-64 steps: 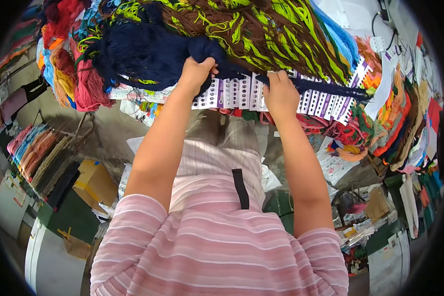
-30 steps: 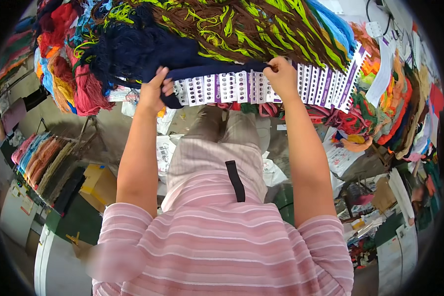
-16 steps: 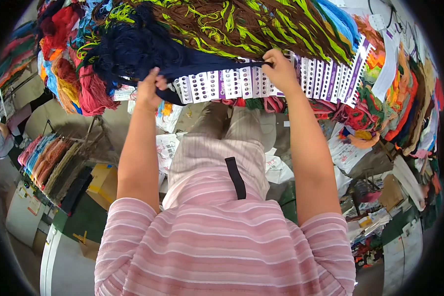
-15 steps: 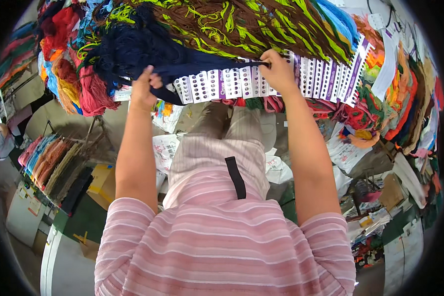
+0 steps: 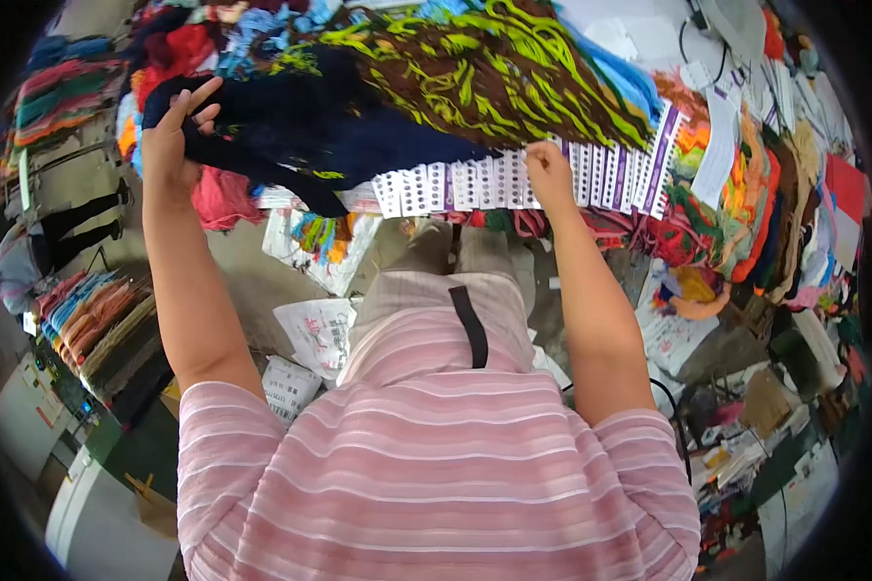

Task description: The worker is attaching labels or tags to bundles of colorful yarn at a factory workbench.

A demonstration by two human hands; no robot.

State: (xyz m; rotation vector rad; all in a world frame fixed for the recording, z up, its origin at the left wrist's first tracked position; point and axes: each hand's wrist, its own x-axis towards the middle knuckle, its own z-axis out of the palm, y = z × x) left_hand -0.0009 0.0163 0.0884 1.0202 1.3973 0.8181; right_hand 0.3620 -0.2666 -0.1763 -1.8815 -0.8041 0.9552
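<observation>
A wide bundle of navy thread (image 5: 305, 126) stretches between my hands, over the near edge of the table. At its left end, my left hand (image 5: 170, 145) has the navy strands around its fingers, with one finger stretched out and others bent. The bundle narrows to the right toward my right hand (image 5: 549, 174), which is closed in a pinch; the thread tip at its fingers is hard to make out. Beneath lie white cards with rows of holes and purple bands (image 5: 513, 184). Brown and lime-green thread (image 5: 484, 73) is heaped just behind the navy bundle.
Red thread (image 5: 179, 53) and pink thread (image 5: 225, 198) lie at the left; light blue thread (image 5: 622, 73) lies behind. Orange and dark skeins (image 5: 761, 213) hang at the right. A rack of skeins (image 5: 97, 329) and a person (image 5: 44, 247) are at the far left. Printed white bags (image 5: 320, 334) lie below.
My left hand has moved left, drawing the navy thread out wider. My right hand has lowered slightly and stays closed. The view has shifted a little.
</observation>
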